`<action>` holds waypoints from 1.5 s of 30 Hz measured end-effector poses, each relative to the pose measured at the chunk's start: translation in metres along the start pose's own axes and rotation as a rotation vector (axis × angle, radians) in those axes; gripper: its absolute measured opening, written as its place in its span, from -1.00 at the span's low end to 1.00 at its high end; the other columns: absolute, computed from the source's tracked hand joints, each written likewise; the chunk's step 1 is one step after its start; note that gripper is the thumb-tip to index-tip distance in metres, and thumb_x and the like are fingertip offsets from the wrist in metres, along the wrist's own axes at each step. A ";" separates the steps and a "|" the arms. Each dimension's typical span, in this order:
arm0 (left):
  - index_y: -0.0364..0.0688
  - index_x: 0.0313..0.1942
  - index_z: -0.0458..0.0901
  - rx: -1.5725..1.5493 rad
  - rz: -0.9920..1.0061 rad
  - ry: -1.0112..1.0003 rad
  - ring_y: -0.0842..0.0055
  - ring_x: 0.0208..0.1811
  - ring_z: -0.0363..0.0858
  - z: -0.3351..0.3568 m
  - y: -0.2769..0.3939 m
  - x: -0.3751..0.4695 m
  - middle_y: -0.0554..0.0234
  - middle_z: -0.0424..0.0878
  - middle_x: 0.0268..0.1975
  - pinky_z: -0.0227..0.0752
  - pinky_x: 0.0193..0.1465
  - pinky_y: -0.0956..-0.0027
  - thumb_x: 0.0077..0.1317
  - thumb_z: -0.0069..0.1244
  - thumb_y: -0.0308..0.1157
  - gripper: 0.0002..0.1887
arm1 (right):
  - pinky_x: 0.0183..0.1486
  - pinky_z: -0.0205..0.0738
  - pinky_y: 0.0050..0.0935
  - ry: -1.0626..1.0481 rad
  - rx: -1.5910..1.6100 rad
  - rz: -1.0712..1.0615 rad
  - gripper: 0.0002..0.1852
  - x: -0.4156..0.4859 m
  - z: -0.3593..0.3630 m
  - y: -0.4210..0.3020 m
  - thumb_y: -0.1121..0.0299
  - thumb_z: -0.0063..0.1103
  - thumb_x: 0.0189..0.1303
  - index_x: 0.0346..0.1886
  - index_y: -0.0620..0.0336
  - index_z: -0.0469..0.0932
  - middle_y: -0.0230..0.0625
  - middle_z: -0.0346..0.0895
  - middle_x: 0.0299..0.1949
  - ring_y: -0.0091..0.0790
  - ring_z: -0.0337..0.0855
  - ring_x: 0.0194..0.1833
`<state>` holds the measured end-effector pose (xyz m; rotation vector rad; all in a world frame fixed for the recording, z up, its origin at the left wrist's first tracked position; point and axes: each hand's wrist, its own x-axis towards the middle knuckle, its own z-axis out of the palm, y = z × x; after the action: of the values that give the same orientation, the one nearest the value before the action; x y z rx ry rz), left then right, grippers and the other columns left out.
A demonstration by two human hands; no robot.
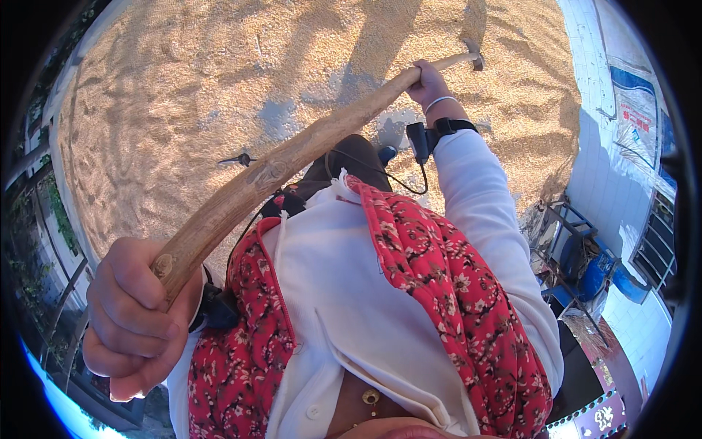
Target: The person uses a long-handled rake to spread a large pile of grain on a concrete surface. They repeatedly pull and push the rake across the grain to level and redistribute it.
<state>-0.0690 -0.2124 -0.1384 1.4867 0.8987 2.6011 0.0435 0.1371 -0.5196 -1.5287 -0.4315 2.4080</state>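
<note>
A long, crooked wooden handle [307, 145] slants across the body from lower left to upper right. My left hand [140, 318] is closed around its near, thick end. Farther along, my right hand [428, 85] grips the thinner part. At the far end is a metal tool head [476, 55], seen nearly edge-on; its exact kind cannot be told. It is over a wide spread of yellow grain [181, 110], apparently maize kernels. A black device is strapped to each wrist, and a cable hangs from the right one. One dark shoe [387, 155] shows among the grain.
A white tiled wall [595, 142] borders the grain on the right, with a printed sheet or sack [636, 118] against it. Below stand a blue machine [598, 269] with a metal frame and a barred window [655, 241]. A pale ledge [68, 104] edges the grain at left, with greenery beyond.
</note>
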 end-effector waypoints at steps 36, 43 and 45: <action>0.07 -0.60 0.25 0.083 -0.047 0.040 0.93 -0.73 0.32 0.002 -0.004 -0.004 0.74 0.29 -0.79 -0.06 -0.60 0.74 0.36 -0.06 -0.12 -0.63 | -0.13 0.54 -0.15 0.087 0.108 -0.057 -0.81 -0.005 -0.002 0.003 0.36 0.02 0.22 -0.19 0.23 0.30 -0.18 0.43 -0.36 -0.17 0.53 -0.30; 0.06 -0.60 0.24 0.116 -0.038 0.082 0.93 -0.73 0.33 0.003 -0.013 -0.003 0.73 0.31 -0.78 -0.04 -0.61 0.75 0.36 -0.06 -0.12 -0.63 | -0.05 0.53 -0.11 0.026 0.017 -0.025 -0.74 0.004 -0.010 0.003 0.37 -0.06 0.30 -0.03 0.25 0.22 -0.19 0.35 -0.14 -0.19 0.47 -0.11; 0.05 -0.60 0.24 0.087 -0.030 0.080 0.92 -0.75 0.32 0.002 -0.009 0.000 0.72 0.31 -0.79 -0.02 -0.61 0.75 0.36 -0.06 -0.11 -0.62 | -0.07 0.53 -0.13 0.045 0.020 -0.026 -0.75 0.003 -0.005 0.005 0.37 -0.05 0.30 -0.04 0.23 0.23 -0.21 0.36 -0.16 -0.19 0.48 -0.13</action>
<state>-0.0703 -0.2037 -0.1420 1.3840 1.0470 2.6496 0.0464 0.1345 -0.5258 -1.5562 -0.4141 2.3467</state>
